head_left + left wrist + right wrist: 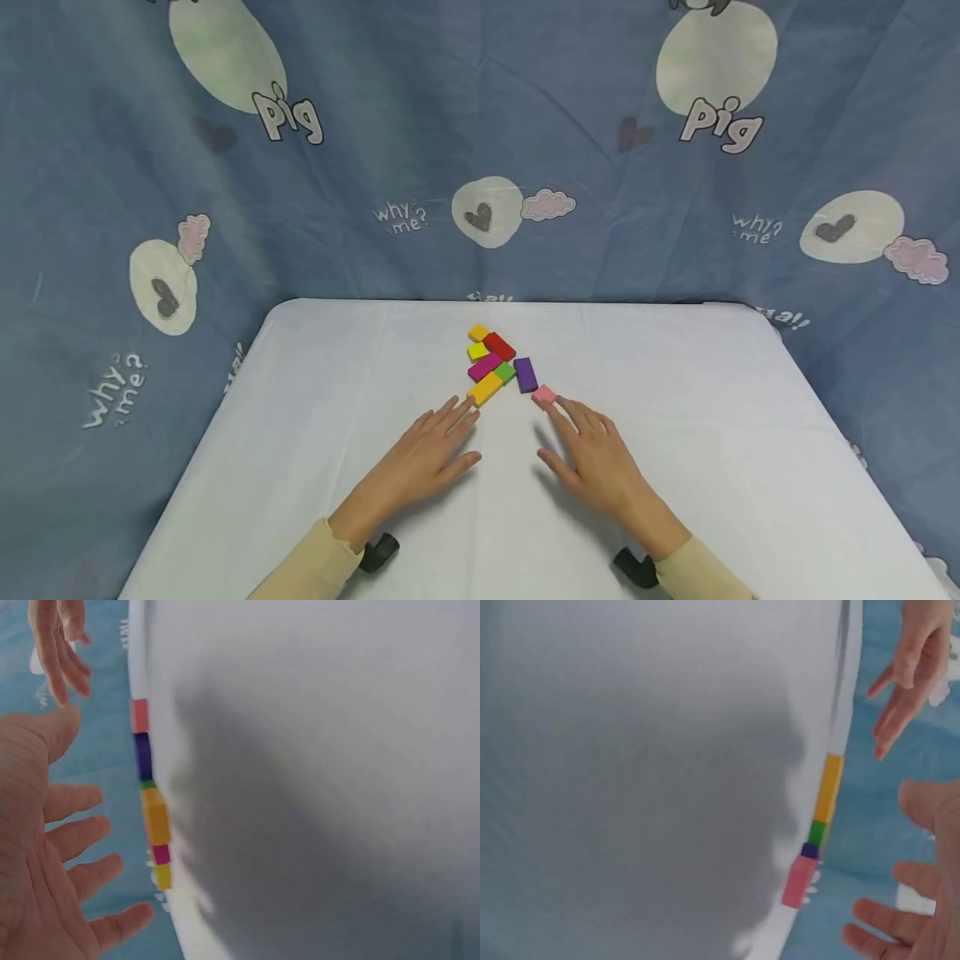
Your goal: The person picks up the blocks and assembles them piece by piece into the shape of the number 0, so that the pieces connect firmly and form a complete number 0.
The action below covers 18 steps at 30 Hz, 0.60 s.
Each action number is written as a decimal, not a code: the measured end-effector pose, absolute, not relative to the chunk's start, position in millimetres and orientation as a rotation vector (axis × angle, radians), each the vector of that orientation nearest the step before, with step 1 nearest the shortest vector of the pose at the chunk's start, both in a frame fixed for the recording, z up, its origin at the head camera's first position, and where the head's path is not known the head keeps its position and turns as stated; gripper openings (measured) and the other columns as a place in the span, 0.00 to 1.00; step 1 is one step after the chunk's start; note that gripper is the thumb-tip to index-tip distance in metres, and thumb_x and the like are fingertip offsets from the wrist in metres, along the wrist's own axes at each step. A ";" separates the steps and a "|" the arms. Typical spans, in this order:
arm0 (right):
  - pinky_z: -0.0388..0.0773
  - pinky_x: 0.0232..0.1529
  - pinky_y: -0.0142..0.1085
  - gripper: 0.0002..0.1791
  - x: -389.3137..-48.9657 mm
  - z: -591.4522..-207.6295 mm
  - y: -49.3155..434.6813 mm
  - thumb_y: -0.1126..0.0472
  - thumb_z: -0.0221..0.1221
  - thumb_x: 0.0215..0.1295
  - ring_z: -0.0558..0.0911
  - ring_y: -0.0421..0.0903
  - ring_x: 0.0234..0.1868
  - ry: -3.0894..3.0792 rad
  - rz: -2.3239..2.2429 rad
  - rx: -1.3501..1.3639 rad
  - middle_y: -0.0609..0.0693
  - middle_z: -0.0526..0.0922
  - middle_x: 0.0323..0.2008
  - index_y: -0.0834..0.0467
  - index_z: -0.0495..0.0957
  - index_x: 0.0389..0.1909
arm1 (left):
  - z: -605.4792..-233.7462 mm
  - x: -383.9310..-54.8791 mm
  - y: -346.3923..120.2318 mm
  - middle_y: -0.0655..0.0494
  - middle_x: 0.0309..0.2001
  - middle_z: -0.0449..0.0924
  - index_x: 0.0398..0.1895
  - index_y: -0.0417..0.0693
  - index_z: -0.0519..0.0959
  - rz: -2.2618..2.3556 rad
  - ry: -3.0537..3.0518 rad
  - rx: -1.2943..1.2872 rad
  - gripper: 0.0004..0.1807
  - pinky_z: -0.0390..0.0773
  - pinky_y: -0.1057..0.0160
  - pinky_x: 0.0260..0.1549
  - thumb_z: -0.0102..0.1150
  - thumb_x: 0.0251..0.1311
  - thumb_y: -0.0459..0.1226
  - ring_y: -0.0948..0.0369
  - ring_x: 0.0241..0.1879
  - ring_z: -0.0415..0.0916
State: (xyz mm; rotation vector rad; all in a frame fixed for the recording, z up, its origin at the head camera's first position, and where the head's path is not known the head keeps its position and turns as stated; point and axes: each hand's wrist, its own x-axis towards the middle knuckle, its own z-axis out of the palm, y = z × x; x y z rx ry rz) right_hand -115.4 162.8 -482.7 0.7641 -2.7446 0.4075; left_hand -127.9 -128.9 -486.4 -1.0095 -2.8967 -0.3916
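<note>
Several coloured blocks lie in a loose cluster in the head view. A long orange-yellow block (485, 389) is nearest my left hand (431, 454), whose fingers are extended and spread. Beside it lie a magenta block (485, 367) and a green block (505, 372). A yellow block (477, 352), a red block (499, 346) and a small orange block (478, 332) are farther back. To the right is a purple block (526, 375), then a pink block (543, 394) near the fingertips of my right hand (596, 458). Both hands hold nothing; shadows fall beneath them.
A white cloth-covered table (750, 467) carries the blocks. Behind it hangs a blue printed curtain (600, 250), which also runs down both sides. Black straps or mounts (380, 552) show at the wrists, by the beige sleeves (311, 567).
</note>
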 end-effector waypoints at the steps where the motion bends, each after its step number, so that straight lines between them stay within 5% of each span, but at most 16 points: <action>1: 0.71 0.54 0.54 0.36 -118.8 -484.6 162.7 0.42 0.59 0.66 0.72 0.55 0.61 -2.753 0.448 0.730 0.57 0.71 0.64 0.55 0.65 0.70 | -488.1 -130.4 -128.1 0.49 0.74 0.56 0.72 0.45 0.64 -0.402 -2.911 -1.006 0.35 0.61 0.42 0.64 0.49 0.69 0.56 0.49 0.73 0.51; 5: 0.78 0.42 0.50 0.32 -132.4 -491.4 161.6 0.48 0.62 0.65 0.78 0.55 0.50 -2.802 0.586 0.589 0.58 0.76 0.55 0.58 0.71 0.66 | -495.9 -142.5 -124.3 0.48 0.74 0.57 0.70 0.42 0.66 -0.398 -2.938 -0.973 0.34 0.63 0.45 0.64 0.51 0.69 0.54 0.48 0.72 0.54; 18: 0.77 0.49 0.51 0.33 -159.0 -499.4 153.4 0.50 0.64 0.64 0.77 0.55 0.52 -2.940 0.768 0.382 0.59 0.75 0.53 0.61 0.69 0.67 | -500.4 -164.9 -114.4 0.46 0.72 0.60 0.69 0.42 0.68 -0.272 -2.946 -1.037 0.33 0.68 0.48 0.60 0.54 0.68 0.52 0.48 0.68 0.60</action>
